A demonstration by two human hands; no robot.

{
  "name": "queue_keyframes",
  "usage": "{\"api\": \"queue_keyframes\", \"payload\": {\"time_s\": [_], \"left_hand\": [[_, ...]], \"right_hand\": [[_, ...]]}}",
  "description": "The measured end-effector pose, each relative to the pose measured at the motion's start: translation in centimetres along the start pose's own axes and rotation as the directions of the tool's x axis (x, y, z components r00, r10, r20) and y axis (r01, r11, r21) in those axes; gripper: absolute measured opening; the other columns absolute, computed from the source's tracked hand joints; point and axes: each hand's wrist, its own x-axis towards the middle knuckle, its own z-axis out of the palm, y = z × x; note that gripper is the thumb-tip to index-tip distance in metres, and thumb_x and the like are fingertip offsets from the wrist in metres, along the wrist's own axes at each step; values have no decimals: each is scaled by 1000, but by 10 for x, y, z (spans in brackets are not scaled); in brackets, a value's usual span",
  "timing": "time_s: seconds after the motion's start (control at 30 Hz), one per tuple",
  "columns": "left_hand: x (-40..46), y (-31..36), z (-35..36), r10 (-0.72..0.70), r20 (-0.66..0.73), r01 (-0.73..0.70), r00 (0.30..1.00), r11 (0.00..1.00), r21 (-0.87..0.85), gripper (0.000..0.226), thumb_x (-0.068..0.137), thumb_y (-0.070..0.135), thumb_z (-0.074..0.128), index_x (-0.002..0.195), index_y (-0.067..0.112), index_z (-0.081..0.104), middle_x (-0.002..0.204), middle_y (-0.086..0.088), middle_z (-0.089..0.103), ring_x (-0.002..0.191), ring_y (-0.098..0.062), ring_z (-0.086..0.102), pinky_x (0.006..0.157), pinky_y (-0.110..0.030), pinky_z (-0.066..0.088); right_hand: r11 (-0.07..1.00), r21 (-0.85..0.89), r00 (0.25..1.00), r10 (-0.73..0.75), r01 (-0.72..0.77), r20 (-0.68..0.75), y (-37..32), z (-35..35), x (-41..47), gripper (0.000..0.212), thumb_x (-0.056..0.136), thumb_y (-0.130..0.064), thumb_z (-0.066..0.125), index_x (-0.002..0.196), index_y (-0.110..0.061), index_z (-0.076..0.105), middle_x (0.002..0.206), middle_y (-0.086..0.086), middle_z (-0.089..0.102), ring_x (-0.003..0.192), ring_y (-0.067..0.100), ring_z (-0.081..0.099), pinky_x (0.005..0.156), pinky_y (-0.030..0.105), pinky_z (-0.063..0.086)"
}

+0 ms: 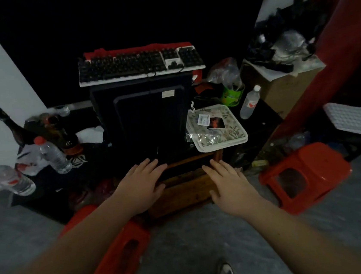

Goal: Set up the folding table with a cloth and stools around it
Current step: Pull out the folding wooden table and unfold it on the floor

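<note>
Both hands reached out mid-frame, fingers straight and spread, holding nothing: left hand (141,186), right hand (230,187), over a brown wooden piece (181,193). Red stools sat lower left (118,254) and right (303,177); packaged floral cloth (216,128) just above.

Red plastic stool (304,176) lies tipped on the grey floor, right; second red stool (118,254) lies lower left; packaged floral cloth (216,128) lies flat.

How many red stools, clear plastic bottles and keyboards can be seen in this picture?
Red stools: 2 (left, right)
Clear plastic bottles: 3 (far left, near the left, right)
Keyboards: 1
Total: 6
</note>
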Motion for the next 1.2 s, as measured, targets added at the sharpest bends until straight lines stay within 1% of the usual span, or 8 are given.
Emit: {"api": "queue_keyframes", "payload": {"time_s": [0.17, 0.33, 0.5, 0.63, 0.8, 0.9, 1.1, 1.2], "left_hand": [[64, 11, 36, -142, 8, 142, 990, 989, -27, 64, 99, 55, 32, 155, 36, 7, 165, 3, 10, 151, -19, 5, 121, -41, 13], [128, 19, 78, -251, -27, 246, 968, 959, -138, 62, 98, 47, 41, 154, 31, 21, 161, -1, 26, 149, -21, 18, 120, -41, 24], [177, 4, 170, -266, 2, 264, 964, 956, -129, 62, 95, 42, 43, 153, 28, 26, 159, -2, 30, 148, -22, 23, 119, -40, 24], [208, -20, 255, -309, 30, 311, 951, 946, -96, 66, 89, 41, 38, 153, 30, 24, 160, -3, 27, 149, -24, 19, 120, -45, 22], [234, -49, 325, -323, -17, 322, 946, 945, -63, 76, 83, 30, 54, 153, 25, 24, 161, -5, 22, 150, -26, 13, 121, -45, 19], [254, -62, 347, -330, -70, 326, 941, 943, -60, 77, 81, 24, 55, 152, 19, 26, 160, -7, 23, 150, -26, 13, 121, -46, 18], [277, -72, 369, -396, -48, 397, 917, 917, 39, 78, 83, 34, 50, 152, 21, 16, 160, -6, 21, 148, -28, 15, 120, -55, 13], [274, -68, 370, -393, -81, 398, 916, 916, 52, 81, 81, 31, 54, 152, 22, 15, 159, -6, 24, 147, -29, 19, 119, -55, 15]], "right_hand": [[992, 10, 986, -123, 123, 109, 65, 31, 60, 70, 97, -40, 45, 157, -30, 10, 166, -2, 8, 152, 22, 5, 121, 49, 18], [984, 74, 973, -170, 160, 155, 120, 70, 120, 71, 99, -35, 47, 158, -28, 10, 166, -1, 7, 152, 23, 6, 122, 44, 20], [979, 173, 977, -139, 110, 161, 153, 148, 179, 73, 98, -33, 49, 158, -30, 7, 166, -3, 5, 152, 20, 3, 122, 42, 20], [968, 234, 980, -130, 92, 150, 172, 230, 217, 73, 98, -27, 48, 158, -29, 7, 166, -6, 5, 152, 15, 1, 120, 32, 13], [977, 86, 975, -203, 195, 96, 178, 304, 270, 77, 92, -26, 53, 157, -24, 13, 165, -1, 9, 152, 20, 0, 121, 36, 9], [971, -11, 971, -237, 238, 27, 178, 326, 307, 82, 86, -26, 58, 157, -20, 17, 164, 3, 14, 151, 24, 5, 122, 41, 13], [982, -114, 987, -144, 152, 75, 181, 350, 348, 85, 86, -31, 57, 157, -22, 11, 159, 3, 25, 147, 26, 15, 120, 52, 10], [984, -117, 991, -130, 132, 25, 179, 351, 341, 81, 85, -27, 59, 155, -22, 18, 154, 4, 33, 144, 27, 21, 120, 53, 11]]}}
